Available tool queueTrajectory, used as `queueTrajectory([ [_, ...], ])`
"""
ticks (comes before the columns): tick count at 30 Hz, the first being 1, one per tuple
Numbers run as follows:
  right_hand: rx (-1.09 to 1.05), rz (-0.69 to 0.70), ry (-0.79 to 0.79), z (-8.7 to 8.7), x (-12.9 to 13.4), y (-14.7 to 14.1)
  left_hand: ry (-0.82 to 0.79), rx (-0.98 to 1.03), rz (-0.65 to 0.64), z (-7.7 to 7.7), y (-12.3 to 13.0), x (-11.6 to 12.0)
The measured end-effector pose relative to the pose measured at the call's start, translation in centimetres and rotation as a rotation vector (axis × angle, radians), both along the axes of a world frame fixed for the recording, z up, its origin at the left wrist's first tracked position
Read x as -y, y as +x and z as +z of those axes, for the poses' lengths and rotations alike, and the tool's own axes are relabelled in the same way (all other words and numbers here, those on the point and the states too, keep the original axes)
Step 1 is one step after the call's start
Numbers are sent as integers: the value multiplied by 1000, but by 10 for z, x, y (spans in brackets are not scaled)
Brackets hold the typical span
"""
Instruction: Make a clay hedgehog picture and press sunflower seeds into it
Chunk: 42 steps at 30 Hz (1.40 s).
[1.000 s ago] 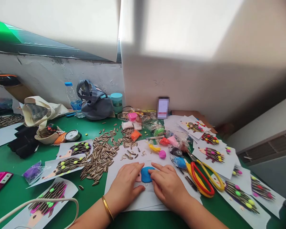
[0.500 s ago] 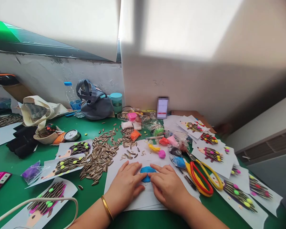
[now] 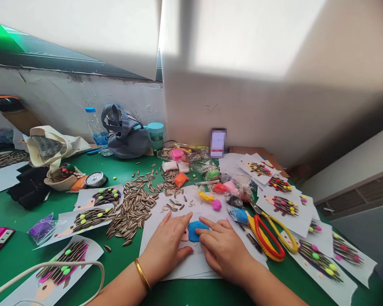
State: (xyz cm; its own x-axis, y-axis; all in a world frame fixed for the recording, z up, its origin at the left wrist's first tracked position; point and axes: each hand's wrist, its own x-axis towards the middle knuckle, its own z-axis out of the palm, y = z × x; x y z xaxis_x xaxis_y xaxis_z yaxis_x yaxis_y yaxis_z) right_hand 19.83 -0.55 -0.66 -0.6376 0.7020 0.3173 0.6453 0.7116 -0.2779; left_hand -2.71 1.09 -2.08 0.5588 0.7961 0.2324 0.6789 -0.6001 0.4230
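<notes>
A flattened blue modelling clay piece (image 3: pixel 195 228) lies on the white paper (image 3: pixel 178 272) in front of me, with a pink patch (image 3: pixel 185 235) at its left end. My left hand (image 3: pixel 168 240) rests on the paper just left of the blue clay, fingers stretched out and holding nothing. Over the clay's right side, the extended fingers of my right hand (image 3: pixel 221 242) touch it and cover part of it. Above the hands are a magenta clay ball (image 3: pixel 216 205), a yellow clay piece (image 3: pixel 206 196) and loose sunflower seeds (image 3: pixel 174 207).
A heap of sunflower seeds (image 3: pixel 135 210) is left of the paper. Scissors (image 3: pixel 276 231) and a blue clay packet (image 3: pixel 238 215) are at right. Finished hedgehog pictures (image 3: pixel 319 257) flank both sides. A phone (image 3: pixel 218 143) leans at the back; a white cable (image 3: pixel 51 265) crosses front left.
My left thumb and fingers have drawn away from the blue clay, uncovering its left side and the pink patch. The right hand stays almost in place on the clay.
</notes>
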Motion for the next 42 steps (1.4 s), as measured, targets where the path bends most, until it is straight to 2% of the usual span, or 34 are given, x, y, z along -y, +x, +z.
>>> queueTrajectory([
  [18,41,-73,-122,2,-3,-1,-54,1,0,-1,0,0],
  [24,-6,-86,-160,0,-4,2,-67,-13,5,-1,0,1],
  [42,-76,-153,-132,-8,-6,7,-92,-37,10,1,1,-1],
])
